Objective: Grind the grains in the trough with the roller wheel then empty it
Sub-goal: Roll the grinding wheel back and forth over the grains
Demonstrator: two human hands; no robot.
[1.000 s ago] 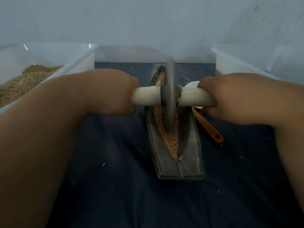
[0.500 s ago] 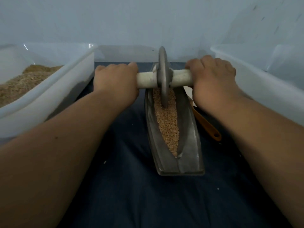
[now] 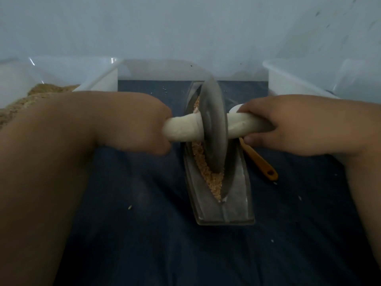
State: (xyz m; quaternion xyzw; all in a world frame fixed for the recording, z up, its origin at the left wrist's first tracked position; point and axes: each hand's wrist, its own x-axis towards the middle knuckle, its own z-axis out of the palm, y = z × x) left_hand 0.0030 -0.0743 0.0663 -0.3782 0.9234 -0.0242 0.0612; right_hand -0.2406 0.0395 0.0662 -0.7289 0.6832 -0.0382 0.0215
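Head view: the surface (image 3: 144, 244) is covered by a dark blue cloth with soft creases. A plain, pale wall rises beyond the far end of the trough (image 3: 239, 203). To the left of the trough stands a clear plastic bin (image 3: 99, 83) holding a heap of tan grain. To the right of the trough stands a second clear bin (image 3: 288, 73); its contents cannot be made out. A few stray kernels (image 3: 129, 207) lie on the cloth on either side of the trough.

The trough is a long, narrow, grey metal vessel, boat-shaped, with a V-shaped channel and a flat rectangular base. It rests on the cloth between the two bins, pointing lengthwise away from you. Pale tan grains (image 3: 214, 182) lie along the bottom of the channel, reaching almost to its near tip.

The roller wheel (image 3: 214, 124) is a grey metal disc with a thin edge. It stands on edge in the channel over the middle of the trough, with its lower rim in the grains. A handle (image 3: 181, 129) wrapped in white material passes through its hub, crosswise to the trough.

Your left hand (image 3: 132, 122) grips the handle on the left of the trough, fingers curled fully round it. Your right hand (image 3: 288, 124) grips the handle on the right of the trough, with the thumb tucked beneath.

An orange-handled utensil (image 3: 259, 162) lies on the cloth just beside the trough's right wall, its far end hidden under your right hand.
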